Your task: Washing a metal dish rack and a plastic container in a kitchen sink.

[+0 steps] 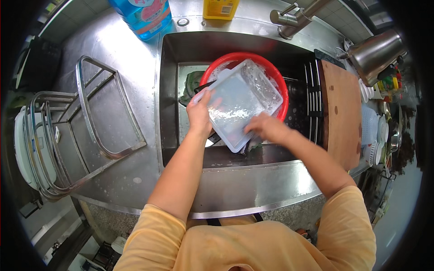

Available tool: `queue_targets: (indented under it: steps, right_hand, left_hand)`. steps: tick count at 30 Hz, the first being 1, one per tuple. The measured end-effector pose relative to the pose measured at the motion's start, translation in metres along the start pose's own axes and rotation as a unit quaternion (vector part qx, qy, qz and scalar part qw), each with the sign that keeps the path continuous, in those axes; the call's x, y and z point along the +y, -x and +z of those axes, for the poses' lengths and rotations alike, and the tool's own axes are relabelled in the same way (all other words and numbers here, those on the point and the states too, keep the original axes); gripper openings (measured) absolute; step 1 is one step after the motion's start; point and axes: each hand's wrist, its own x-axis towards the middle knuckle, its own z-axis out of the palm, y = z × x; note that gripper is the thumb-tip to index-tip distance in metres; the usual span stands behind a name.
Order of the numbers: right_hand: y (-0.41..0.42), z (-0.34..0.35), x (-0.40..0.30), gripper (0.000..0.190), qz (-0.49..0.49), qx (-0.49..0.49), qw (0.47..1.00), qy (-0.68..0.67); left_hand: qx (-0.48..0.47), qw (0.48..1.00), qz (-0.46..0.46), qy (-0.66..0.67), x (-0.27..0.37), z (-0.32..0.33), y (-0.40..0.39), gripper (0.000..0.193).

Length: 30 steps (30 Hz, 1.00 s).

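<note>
My left hand (200, 113) grips the left edge of a translucent plastic lid or tray (230, 110), held tilted over a red plastic basin (284, 84) in the sink. My right hand (269, 128) is at its lower right edge, slightly blurred; whether it grips anything or how its fingers lie is hard to tell. A clear plastic container (262, 86), wet with suds, lies in the basin by the lid's upper right side. Foamy water shows around it. A dark green cloth (193, 84) is in the sink left of the basin. Part of a blade (213, 139) shows below my left hand.
The steel sink (237, 40) holds the basin. A wooden cutting board (340, 115) and a metal rack (313, 101) cover its right end. A steel tube rack (112, 154) stands left. Behind are a blue liquid bottle (145, 17), a yellow bottle (220, 8), a faucet (295, 20) and a steel kettle (376, 54).
</note>
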Motion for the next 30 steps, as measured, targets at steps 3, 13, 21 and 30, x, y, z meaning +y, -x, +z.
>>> queue_targets:
  steps: [3,13,21,30]
  right_hand:
    - [0.012,-0.018,0.041,0.021,0.163,0.053,0.982,0.086]
    - [0.006,-0.002,-0.014,0.027,0.013,0.009,1.0,0.014]
    - [-0.006,-0.002,-0.041,0.02,0.024,-0.029,0.996,0.086]
    - [-0.031,0.018,0.045,0.023,0.158,0.31,0.937,0.02]
  left_hand:
    - [0.007,1.0,0.001,0.004,-0.005,0.007,0.003,0.037]
    - [0.028,0.999,0.04,0.021,-0.006,0.006,0.002,0.033]
    - [0.001,0.997,0.078,0.002,-0.008,0.002,-0.004,0.035]
    - [0.034,0.991,0.127,-0.041,-0.005,0.003,-0.004,0.023]
